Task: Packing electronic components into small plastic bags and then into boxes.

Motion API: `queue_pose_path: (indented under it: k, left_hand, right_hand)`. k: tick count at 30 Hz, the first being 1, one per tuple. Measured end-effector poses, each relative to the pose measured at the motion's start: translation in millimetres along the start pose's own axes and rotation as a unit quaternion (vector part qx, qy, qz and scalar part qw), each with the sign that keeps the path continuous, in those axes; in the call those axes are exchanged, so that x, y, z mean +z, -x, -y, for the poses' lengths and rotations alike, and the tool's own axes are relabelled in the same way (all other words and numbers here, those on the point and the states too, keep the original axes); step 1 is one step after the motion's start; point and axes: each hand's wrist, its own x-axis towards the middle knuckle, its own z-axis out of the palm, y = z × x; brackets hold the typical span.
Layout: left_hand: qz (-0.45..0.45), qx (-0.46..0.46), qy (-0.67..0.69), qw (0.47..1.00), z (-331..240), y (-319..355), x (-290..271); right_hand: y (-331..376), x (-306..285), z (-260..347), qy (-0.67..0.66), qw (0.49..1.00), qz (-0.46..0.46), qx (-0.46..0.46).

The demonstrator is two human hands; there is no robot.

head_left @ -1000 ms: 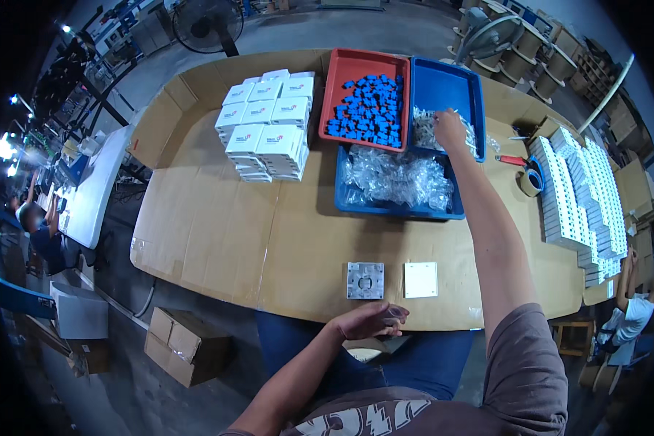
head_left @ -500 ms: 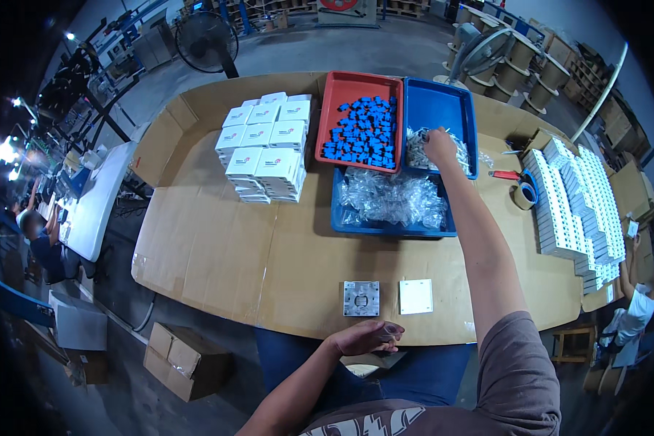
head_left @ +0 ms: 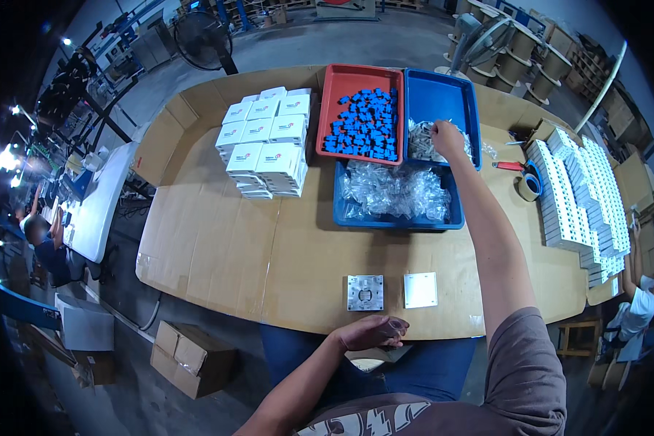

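Near the front edge of the table, my left hand (head_left: 369, 333) is closed around a small clear plastic piece (head_left: 395, 326). Just beyond it lie a square metal fixture (head_left: 365, 293) with an oval centre and a flat white square plate (head_left: 421, 290). My right arm reaches far out, and my right hand (head_left: 448, 139) is at a blue tray (head_left: 441, 89) holding a heap of small whitish pieces (head_left: 420, 138). Its fingers are pinched together over the heap; what they hold, if anything, is hidden.
A red tray (head_left: 341, 78) contains blue clips (head_left: 363, 127). In front, a blue bin (head_left: 385, 224) carries clear plastic parts (head_left: 392, 190). White boxes (head_left: 265, 149) are stacked left, more white stacks (head_left: 578, 196) right, beside tape rolls (head_left: 530, 185) and a red-handled tool (head_left: 509, 166).
The view has shifted slightly. My right hand has drawn up a little from the heap of small pieces, its fingers now closed. My left hand keeps the clear piece near the same spot.
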Motion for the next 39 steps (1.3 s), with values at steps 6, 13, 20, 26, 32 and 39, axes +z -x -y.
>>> queue_pose_path:
  k: [6,13,20,26,32,39]
  left_hand:
    - [-0.008,-0.005,-0.007,1.000,0.1,4.0,0.5]
    - [-0.017,-0.003,-0.009,1.000,0.5,-0.3,3.5]
    - [-0.020,-0.023,-0.019,0.999,3.0,-2.7,-3.1]
    - [-0.002,0.001,0.017,1.000,2.9,6.7,-4.2]
    - [-0.044,0.009,0.026,0.999,14.5,8.7,-14.5]
    - [-0.072,0.017,-0.010,0.997,1.4,5.9,2.4]
  right_hand:
    - [11.9,-10.5,16.6,-0.037,0.997,-0.020,-0.057]
    - [4.2,4.1,20.0,0.018,0.988,0.003,-0.153]
    - [17.5,-25.7,23.9,-0.236,0.958,-0.151,-0.055]
    - [134.0,-154.2,102.2,-0.867,0.492,-0.014,0.083]
    - [219.7,-195.2,99.7,-0.883,0.468,-0.012,0.048]
    - [324.6,-164.2,101.0,-0.683,0.708,0.096,0.151]
